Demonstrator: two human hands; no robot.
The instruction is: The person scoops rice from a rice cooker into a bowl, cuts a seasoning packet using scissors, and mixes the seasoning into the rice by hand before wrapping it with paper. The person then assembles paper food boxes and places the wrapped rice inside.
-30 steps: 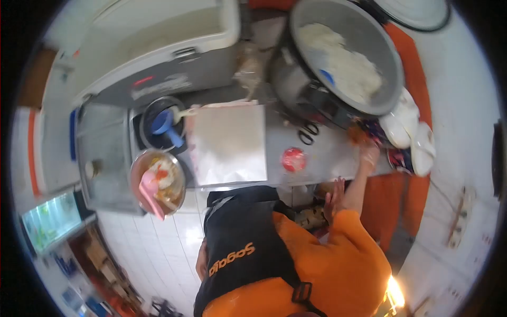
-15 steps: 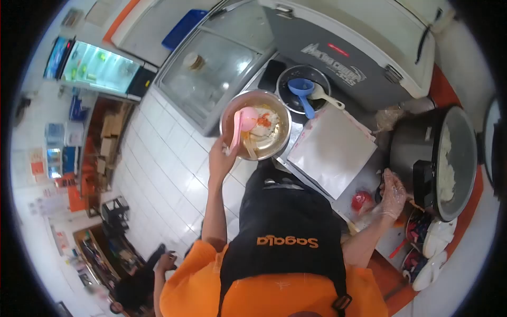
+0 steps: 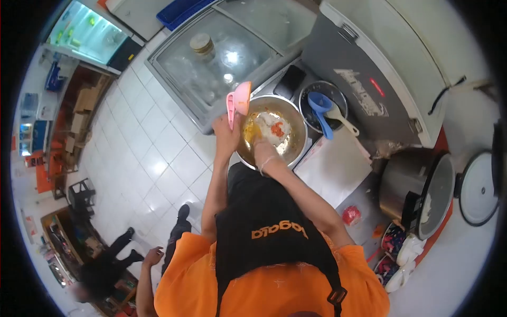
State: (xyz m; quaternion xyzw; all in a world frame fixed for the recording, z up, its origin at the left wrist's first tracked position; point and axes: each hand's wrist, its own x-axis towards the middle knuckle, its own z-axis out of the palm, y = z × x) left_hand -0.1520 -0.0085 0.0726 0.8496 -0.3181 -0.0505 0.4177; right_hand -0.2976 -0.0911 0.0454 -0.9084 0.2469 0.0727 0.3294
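My left hand is closed on the handle of a pink ladle, at the left side of a metal mixing bowl. The ladle's cup stands above the rim, orange residue on its edge. My right hand, in a clear plastic glove, reaches down into the bowl. Its fingers are blurred and partly hidden, so their grip does not show. Inside the bowl lie white rice, an orange-red dab of sauce and yellowish residue.
Right of the bowl, a dark pan holds a blue ladle and a pale spoon. Below lies stacked wrapping paper. A large rice cooker stands right, a glass-topped freezer behind. Other people are at lower left.
My right hand has moved from beside the rice cooker into the bowl. The pink ladle has come up out of the bowl in my left hand. The camera view has shifted.
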